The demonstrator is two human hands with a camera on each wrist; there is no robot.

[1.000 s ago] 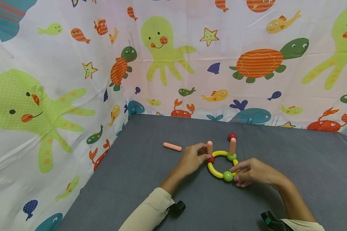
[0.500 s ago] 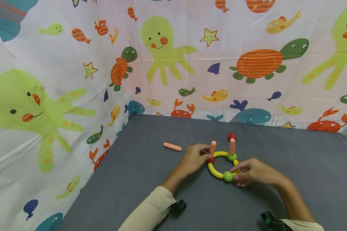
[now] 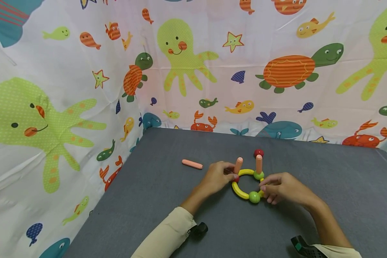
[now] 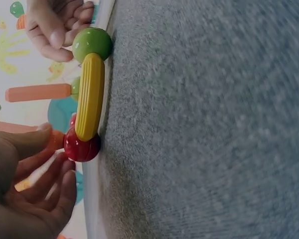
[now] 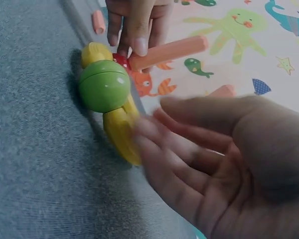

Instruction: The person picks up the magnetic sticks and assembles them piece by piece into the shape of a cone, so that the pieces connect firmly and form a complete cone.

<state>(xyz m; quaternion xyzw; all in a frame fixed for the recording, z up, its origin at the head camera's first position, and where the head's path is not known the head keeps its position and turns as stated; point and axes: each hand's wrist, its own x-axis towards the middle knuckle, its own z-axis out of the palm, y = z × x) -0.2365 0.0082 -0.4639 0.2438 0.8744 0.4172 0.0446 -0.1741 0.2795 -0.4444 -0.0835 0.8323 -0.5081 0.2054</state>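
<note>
My left hand [image 3: 216,178] is pinching the peach peg [image 3: 238,165], rising tilted from the red ball [image 4: 79,148] of the yellow ring [image 3: 240,190] on the grey table [image 3: 132,204]; my right hand [image 3: 284,189] is holding its fingers loose beside the ring, blur leaving contact uncertain

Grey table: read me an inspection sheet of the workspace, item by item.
Surface: grey table, matte and textured.
Job's things: yellow ring with green balls and a red ball; left stick at the red ball, right stick upright on the far green ball.
Clutter: loose stick lying left of the ring, second red ball beyond the ring.
Hands: left hand pinches the left stick near its base; right hand at the ring's right side, fingers loose, contact unclear.
Cables: nothing seen.
Surroundings: curtain printed with sea animals.
</note>
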